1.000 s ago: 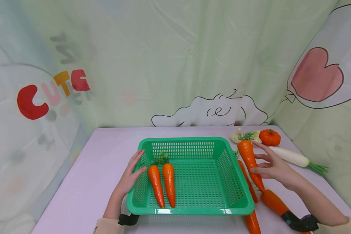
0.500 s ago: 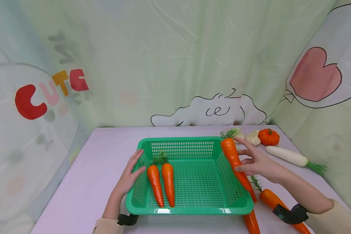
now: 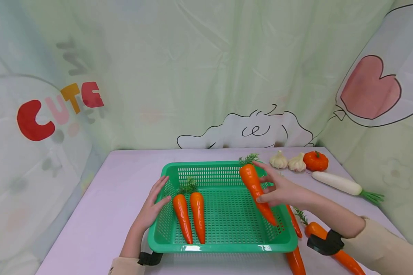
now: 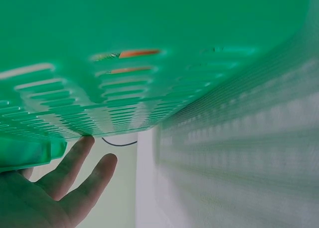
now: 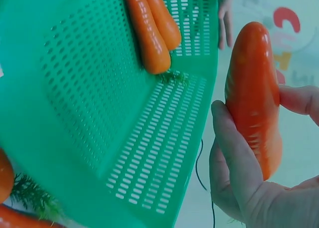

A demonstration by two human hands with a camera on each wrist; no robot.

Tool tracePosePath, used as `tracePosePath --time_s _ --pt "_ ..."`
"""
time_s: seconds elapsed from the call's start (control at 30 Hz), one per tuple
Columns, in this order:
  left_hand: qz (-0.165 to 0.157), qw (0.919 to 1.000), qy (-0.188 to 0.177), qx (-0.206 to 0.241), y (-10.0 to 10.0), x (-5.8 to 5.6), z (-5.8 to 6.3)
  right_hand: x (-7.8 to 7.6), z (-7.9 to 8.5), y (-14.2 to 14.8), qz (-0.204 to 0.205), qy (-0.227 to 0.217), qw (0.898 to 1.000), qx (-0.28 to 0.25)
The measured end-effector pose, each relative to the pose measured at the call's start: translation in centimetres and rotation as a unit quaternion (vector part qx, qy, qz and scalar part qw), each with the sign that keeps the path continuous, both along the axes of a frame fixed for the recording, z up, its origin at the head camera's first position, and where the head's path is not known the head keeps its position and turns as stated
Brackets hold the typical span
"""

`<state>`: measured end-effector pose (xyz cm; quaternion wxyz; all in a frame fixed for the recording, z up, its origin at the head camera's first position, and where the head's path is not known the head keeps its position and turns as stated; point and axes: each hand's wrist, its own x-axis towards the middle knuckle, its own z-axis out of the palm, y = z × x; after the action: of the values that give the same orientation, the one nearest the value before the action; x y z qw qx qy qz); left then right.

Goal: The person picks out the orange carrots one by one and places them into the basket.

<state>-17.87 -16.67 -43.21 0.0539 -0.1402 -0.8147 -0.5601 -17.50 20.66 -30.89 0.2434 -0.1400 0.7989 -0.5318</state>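
My right hand (image 3: 278, 188) pinches a carrot (image 3: 254, 187) between thumb and fingers, over the right part of a green plastic basket (image 3: 223, 248). Its leafy top points to the back and its tip slants down toward the front right. The right wrist view shows the held carrot (image 5: 253, 88) close up, clear of the basket wall. At the basket's left side my left hand (image 3: 152, 206) rests against the rim, fingers fairly straight and thumb over the edge. In the left wrist view its fingers (image 4: 75, 168) touch the outer wall. Two carrots (image 3: 198, 215) lie side by side inside, at the left.
Right of the basket lie more carrots (image 3: 344, 259), one partly hidden under its rim. Farther back are two garlic bulbs (image 3: 278, 160), a small orange pumpkin (image 3: 316, 161) and a white radish (image 3: 337, 182). A printed curtain (image 3: 206, 76) hangs behind the table (image 3: 99, 214).
My right hand has carried the carrot left, from beyond the basket's right rim to above its inside. My left hand, the basket and the two carrots in it stay put.
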Motion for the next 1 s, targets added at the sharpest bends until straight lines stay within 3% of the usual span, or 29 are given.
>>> tracePosePath --time_s 0.43,0.73,1.0 --pt "-0.004 1.0 0.0 0.005 0.0 0.1 0.2 -1.0 -0.5 -3.2 0.011 -0.048 0.999 -0.017" --pt "0.001 0.9996 0.029 -0.003 0.0 0.1 0.0 -2.3 -1.5 -5.1 0.015 -0.058 0.998 -0.013" --pt "-0.002 1.0 -0.003 0.005 -0.1 0.1 0.1 -3.4 -2.7 -6.5 0.015 -0.073 0.997 0.017"
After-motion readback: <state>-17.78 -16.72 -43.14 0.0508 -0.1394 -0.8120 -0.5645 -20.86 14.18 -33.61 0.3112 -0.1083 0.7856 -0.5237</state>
